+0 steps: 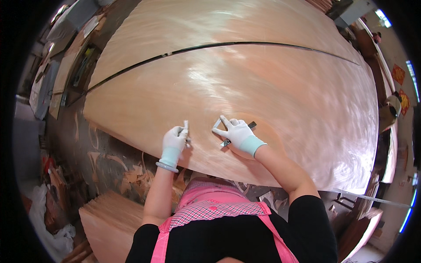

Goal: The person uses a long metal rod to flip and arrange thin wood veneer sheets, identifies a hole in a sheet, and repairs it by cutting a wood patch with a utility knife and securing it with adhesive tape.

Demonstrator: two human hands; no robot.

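Both hands wear white gloves with pale green cuffs. My left hand is closed around a small whitish object, perhaps a tape roll or tool, just above a large sheet of wood veneer. To its right, my right hand rests on the veneer with thumb and index finger spread. Between those fingertips lies a small pale strip. Under the palm is a dark, flat bar-like tool, its metal end showing below the hand; whether the fingers grip it is hard to tell.
A long dark straightedge crosses the veneer beyond my hands. Veneer scraps lie on the floor at the near left, beside a veneer stack. A metal strip juts out at the near right corner. Another person is at the far right.
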